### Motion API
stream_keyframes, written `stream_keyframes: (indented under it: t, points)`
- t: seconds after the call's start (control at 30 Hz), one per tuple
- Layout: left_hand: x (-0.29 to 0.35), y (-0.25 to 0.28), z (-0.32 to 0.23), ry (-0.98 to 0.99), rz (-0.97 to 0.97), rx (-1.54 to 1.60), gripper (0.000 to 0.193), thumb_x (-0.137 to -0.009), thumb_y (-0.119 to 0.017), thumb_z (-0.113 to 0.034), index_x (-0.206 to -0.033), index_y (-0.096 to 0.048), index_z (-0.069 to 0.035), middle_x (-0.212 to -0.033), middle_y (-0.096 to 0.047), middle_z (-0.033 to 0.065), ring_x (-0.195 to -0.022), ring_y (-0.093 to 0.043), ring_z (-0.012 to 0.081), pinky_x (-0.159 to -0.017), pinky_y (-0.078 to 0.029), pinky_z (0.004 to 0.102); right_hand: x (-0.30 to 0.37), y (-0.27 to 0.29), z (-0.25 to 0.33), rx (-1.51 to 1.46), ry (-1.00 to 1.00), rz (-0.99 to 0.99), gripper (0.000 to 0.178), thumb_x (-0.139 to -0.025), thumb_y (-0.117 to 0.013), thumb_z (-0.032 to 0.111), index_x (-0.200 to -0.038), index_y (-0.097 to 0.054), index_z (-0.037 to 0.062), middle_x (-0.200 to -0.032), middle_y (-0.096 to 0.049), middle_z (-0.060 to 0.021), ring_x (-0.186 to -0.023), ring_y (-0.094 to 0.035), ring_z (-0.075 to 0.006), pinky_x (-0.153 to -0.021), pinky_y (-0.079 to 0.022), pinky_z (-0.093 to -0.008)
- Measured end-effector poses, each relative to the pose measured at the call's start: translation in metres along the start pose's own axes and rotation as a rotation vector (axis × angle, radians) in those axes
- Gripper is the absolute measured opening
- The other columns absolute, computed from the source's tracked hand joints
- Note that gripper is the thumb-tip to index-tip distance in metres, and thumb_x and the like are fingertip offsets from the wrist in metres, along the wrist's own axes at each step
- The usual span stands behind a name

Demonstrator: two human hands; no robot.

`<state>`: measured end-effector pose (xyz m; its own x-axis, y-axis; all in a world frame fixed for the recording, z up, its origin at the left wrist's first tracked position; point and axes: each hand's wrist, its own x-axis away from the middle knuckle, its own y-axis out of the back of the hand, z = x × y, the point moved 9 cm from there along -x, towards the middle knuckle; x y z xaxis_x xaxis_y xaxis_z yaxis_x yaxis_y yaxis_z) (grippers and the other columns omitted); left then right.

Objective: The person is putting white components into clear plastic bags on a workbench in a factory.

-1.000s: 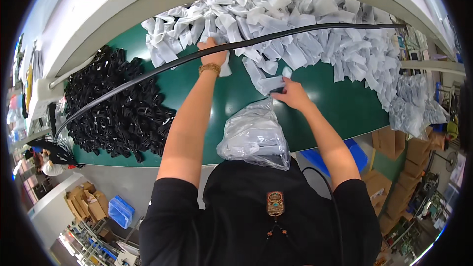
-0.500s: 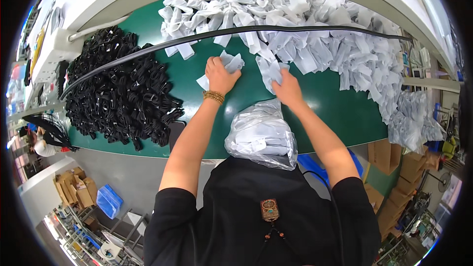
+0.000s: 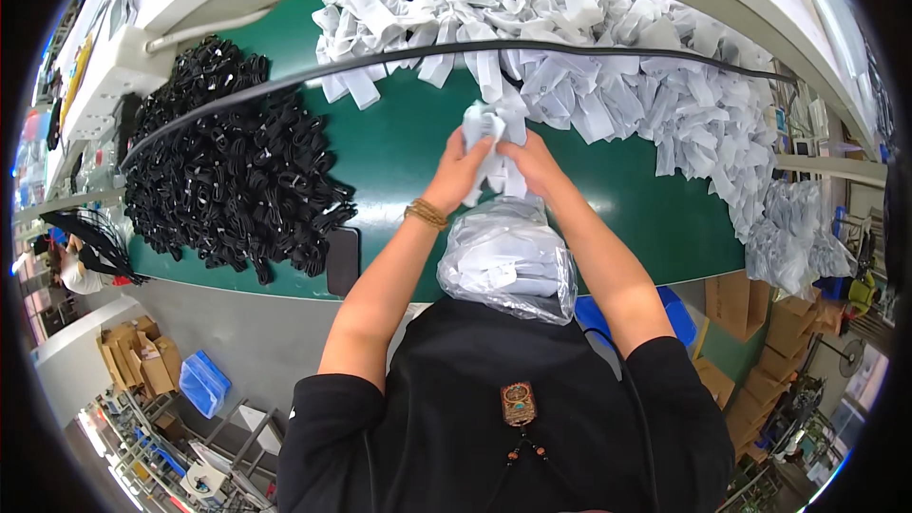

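Note:
My left hand (image 3: pixel 460 174), with a beaded bracelet at the wrist, is closed on several small white translucent packets (image 3: pixel 481 123). My right hand (image 3: pixel 533 162) has its fingers closed on white packets (image 3: pixel 511 114) right beside them, so the two bundles meet over the table. What is inside the packets I cannot make out. Between my forearms, at the table's near edge, sits a clear plastic bag (image 3: pixel 503 252) with white packets in it. A large heap of similar white packets (image 3: pixel 608 85) spreads across the far and right side.
Bundled black cables (image 3: pixel 242 171) form a heap on the left of the green table (image 3: pixel 389 147). A dark phone (image 3: pixel 343 261) lies by its near edge. One black cable (image 3: pixel 380 57) arches across above the table. Cardboard boxes (image 3: pixel 736 304) stand on the floor at right.
Both hands have come together at the middle: the left moved right and the right slightly left, each bringing its white packets. The phone now shows in full.

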<state>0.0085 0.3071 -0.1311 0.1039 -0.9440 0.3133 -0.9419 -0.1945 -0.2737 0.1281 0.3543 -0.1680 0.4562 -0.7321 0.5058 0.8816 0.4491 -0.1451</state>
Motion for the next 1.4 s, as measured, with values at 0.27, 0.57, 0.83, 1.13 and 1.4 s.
stream_keyframes:
  t: [0.27, 0.57, 0.83, 1.13, 1.4]
  points:
    - [-0.005, -0.029, -0.032, -0.218, 0.038, -0.671, 0.091, -0.081, -0.058, -0.032, -0.146, -0.009, 0.008, -0.149, -0.016, 0.0328, -0.142, -0.010, 0.0418, -0.115, -0.012, 0.0444, 0.027, -0.024, 0.047, -0.525, 0.053, 0.150, 0.052, -0.079, -0.074, 0.015, -0.125, -0.053, 0.0067, -0.114, -0.061, -0.0037, -0.103, -0.059, -0.0180, -0.089, -0.047, -0.0348]
    - [0.090, -0.022, -0.163, -0.149, -0.015, -0.328, 0.058, -0.080, -0.060, -0.014, -0.132, -0.044, 0.004, -0.132, -0.050, 0.0230, -0.119, -0.051, 0.0341, -0.101, -0.039, 0.0349, 0.096, 0.006, 0.121, -0.427, 0.378, 0.061, 0.053, -0.079, -0.068, 0.010, -0.127, -0.047, 0.0015, -0.118, -0.058, -0.0109, -0.107, -0.059, -0.0247, -0.095, -0.047, -0.0415]
    - [0.219, -0.046, -0.104, -0.403, 0.360, -1.545, 0.026, -0.076, -0.057, -0.005, -0.101, -0.061, 0.001, -0.104, -0.062, 0.0162, -0.089, -0.061, 0.0283, -0.076, -0.051, 0.0370, 0.252, -0.055, 0.197, 0.469, 0.957, 0.327, 0.060, -0.064, -0.083, 0.026, -0.112, -0.053, 0.0054, -0.116, -0.057, -0.0180, -0.102, -0.059, -0.0319, -0.090, -0.047, -0.0414]
    - [0.247, -0.049, -0.129, -0.539, 0.329, -1.293, 0.002, -0.072, -0.056, 0.000, -0.074, -0.055, -0.001, -0.085, -0.050, 0.0110, -0.080, -0.055, 0.0260, -0.071, -0.049, 0.0361, 0.205, -0.126, 0.063, 1.286, 0.611, 0.340, 0.053, -0.061, -0.072, 0.004, -0.111, -0.054, 0.0016, -0.112, -0.055, -0.0171, -0.109, -0.051, -0.0351, -0.090, -0.045, -0.0433]
    - [0.241, -0.038, -0.141, -0.589, 0.185, -1.217, 0.011, -0.071, -0.057, 0.004, -0.082, -0.059, 0.001, -0.086, -0.050, 0.0118, -0.080, -0.056, 0.0277, -0.072, -0.049, 0.0372, 0.190, -0.141, 0.057, 1.500, 0.656, 0.391, 0.070, -0.070, -0.073, 0.018, -0.130, -0.043, -0.0003, -0.132, -0.043, -0.0237, -0.130, -0.034, -0.0422, -0.108, -0.031, -0.0495]
